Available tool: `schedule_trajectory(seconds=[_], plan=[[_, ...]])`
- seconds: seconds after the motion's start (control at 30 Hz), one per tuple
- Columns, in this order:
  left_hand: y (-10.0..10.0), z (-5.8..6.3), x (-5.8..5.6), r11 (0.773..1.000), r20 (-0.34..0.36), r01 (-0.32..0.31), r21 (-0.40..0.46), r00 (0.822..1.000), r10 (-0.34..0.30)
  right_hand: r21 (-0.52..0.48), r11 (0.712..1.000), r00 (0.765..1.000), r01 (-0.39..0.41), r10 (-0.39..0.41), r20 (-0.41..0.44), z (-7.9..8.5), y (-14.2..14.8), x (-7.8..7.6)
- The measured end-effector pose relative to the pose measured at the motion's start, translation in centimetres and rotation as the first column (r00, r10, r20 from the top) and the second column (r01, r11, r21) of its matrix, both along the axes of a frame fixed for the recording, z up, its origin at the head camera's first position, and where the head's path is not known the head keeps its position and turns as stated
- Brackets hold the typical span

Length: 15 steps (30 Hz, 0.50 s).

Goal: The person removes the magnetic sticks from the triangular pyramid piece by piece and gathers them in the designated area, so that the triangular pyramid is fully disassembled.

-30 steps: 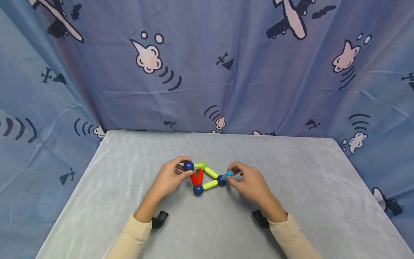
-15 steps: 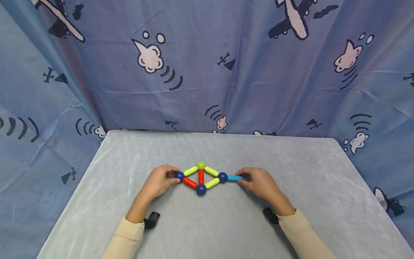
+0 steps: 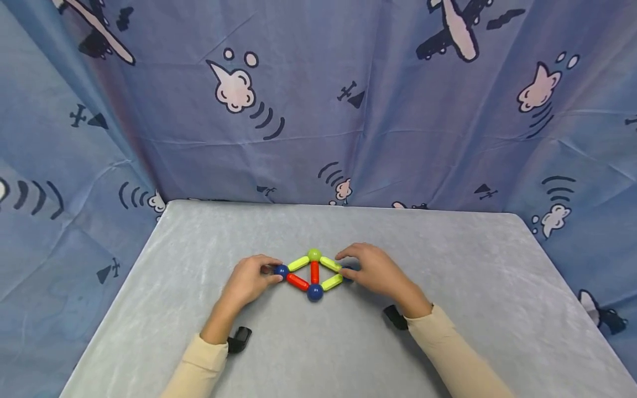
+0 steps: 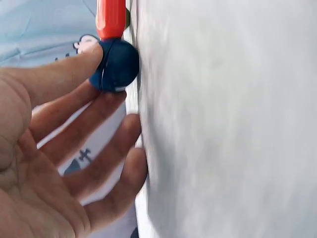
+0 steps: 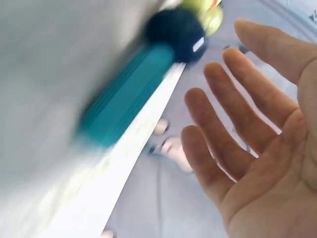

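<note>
On the table lies a flat diamond of magnetic rods and balls. My left hand (image 3: 247, 282) pinches the navy ball (image 4: 121, 64) at its left corner between thumb and fingers. A red rod (image 3: 298, 282) runs from that ball to the near navy ball (image 3: 315, 292); another red rod (image 3: 315, 272) crosses the middle to the lime ball (image 3: 314, 255). Lime rods (image 3: 298, 263) form the other sides. My right hand (image 3: 375, 270) hovers at the right corner, fingers spread and holding nothing. Beneath it, a light-blue rod (image 5: 129, 94) sticks out from the right navy ball (image 5: 171, 32); the head view hides this rod.
A pale grey cloth covers the table (image 3: 318, 354). Behind it hangs a blue curtain (image 3: 298, 166) printed with planes and clouds. Black wrist devices (image 3: 240, 339) sit at both cuffs.
The folded shape has been spread flat into a diamond, the light-blue rod swung outward to the right. My right hand has let go of that rod and moved left over the corner ball.
</note>
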<state>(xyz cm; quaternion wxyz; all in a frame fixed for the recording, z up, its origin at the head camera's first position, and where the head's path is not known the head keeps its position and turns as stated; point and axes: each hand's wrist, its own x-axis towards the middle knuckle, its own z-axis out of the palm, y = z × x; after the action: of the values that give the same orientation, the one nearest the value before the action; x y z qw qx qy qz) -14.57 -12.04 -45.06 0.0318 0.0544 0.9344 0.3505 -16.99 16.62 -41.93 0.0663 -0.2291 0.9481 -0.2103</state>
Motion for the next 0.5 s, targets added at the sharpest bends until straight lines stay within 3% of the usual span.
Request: schedule_trajectory(seconds=[0.23,0.5], plan=[[0.6,-0.1,0.1,1.000,0.000,0.001,0.001,1.000,-0.001,-0.051,0.981,0.982,-0.186,0.186,-0.003,-0.3,-5.4,-2.1],[0.7,-0.1,0.1,1.000,-0.035,0.010,0.004,0.999,-0.010,-0.072,0.971,0.974,-0.227,0.224,-0.038,-1.6,-7.9,-3.3]])
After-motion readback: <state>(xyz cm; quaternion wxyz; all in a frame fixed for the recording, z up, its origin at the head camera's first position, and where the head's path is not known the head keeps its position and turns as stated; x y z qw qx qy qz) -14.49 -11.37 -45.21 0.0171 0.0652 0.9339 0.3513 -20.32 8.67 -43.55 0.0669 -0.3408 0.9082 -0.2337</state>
